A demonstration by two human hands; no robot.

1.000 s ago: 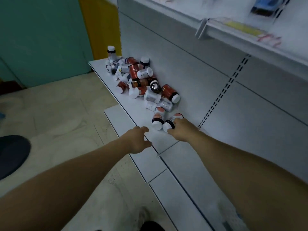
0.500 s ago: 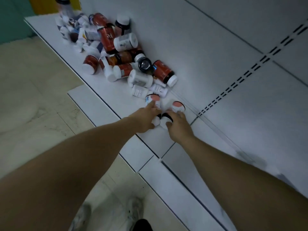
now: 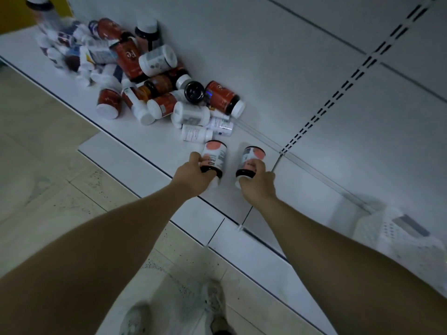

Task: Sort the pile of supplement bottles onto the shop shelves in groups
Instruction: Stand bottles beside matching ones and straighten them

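Grips sit at the near ends; left hand (image 3: 193, 176) holds one bottle (image 3: 215, 153), right hand (image 3: 258, 184) its twin (image 3: 252, 155); both point wallward.

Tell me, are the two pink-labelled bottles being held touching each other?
Apart. The head view shows bare white shelf between the left-hand bottle and the right-hand bottle.

Left bottle (image 3: 215, 154) and right bottle (image 3: 252, 157): white labels, each with a salmon-pink disc and grey print, black band at the near end. Pile (image 3: 145, 81): mostly dark red labels with white caps, several plain white bottles with grey print, a few amber-brown, one glossy black lid (image 3: 194, 91). Shelf (image 3: 150, 146) white. Back panel (image 3: 266, 56) pale grey with paired rows of black dashes. Floor (image 3: 48, 153) beige tile, dark-speckled. Basket (image 3: 406, 238) white, dotted with small holes. Wall strip (image 3: 9, 13) yellow.
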